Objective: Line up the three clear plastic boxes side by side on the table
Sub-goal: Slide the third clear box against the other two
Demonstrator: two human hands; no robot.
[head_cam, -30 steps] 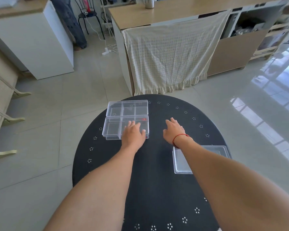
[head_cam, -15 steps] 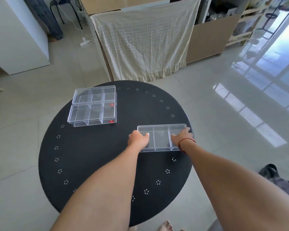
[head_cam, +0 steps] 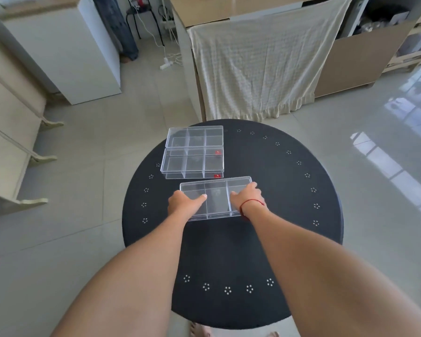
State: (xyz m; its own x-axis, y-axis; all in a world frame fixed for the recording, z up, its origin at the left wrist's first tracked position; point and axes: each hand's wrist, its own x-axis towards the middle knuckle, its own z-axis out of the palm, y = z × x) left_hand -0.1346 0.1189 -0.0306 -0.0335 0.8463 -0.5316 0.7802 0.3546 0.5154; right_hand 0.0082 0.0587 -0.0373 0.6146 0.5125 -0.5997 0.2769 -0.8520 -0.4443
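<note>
Three clear plastic divided boxes lie on the round black table (head_cam: pixel 289 198). The far box (head_cam: pixel 195 136) and the middle box (head_cam: pixel 192 164) touch along their long sides at the table's far left. The third box (head_cam: pixel 215 198) sits just in front of the middle one, shifted a little to the right. My left hand (head_cam: pixel 184 203) grips its left end with the thumb on the lid. My right hand (head_cam: pixel 247 197), with a red string on the wrist, grips its right end.
A counter draped with a cream cloth (head_cam: pixel 255 69) stands beyond the table. A white cabinet (head_cam: pixel 66 49) is at the far left, shelving (head_cam: pixel 10 152) at the left edge. Tiled floor surrounds the table. Bare toes (head_cam: pixel 199 330) show below its near edge.
Both hands took hold of the third box at the table's right and carried it left and forward, close to the middle box. The other two boxes have stayed put.
</note>
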